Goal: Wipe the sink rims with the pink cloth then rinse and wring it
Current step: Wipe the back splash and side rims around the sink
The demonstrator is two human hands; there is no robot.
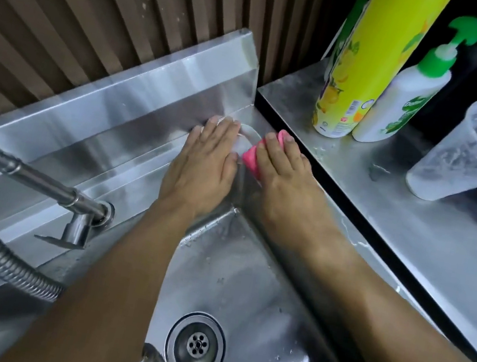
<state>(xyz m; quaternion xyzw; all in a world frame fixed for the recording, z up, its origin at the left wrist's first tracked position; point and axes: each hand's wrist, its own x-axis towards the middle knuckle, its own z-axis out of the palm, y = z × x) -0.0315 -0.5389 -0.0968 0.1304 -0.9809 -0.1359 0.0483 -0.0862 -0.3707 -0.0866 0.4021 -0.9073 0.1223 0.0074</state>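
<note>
R hand [282,175] presses pink cloth [253,157] – sink rim [154,151] corner, L hand [206,159] flat beside

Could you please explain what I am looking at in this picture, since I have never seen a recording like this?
There is no machine here: a person wears one camera on the head, so the single picture looks down at their own two bare hands. They lean over a steel sink, with its drain near the bottom and a tap on a flexible hose at the left. The right hand presses a pink cloth with flat fingers onto the sink's rim at the far right corner. The left hand lies flat beside it, on something whitish that I cannot identify. On the steel counter to the right stand a yellow bottle, a white pump bottle with a green top, and a clear plastic cup. No water runs from the tap.
</note>
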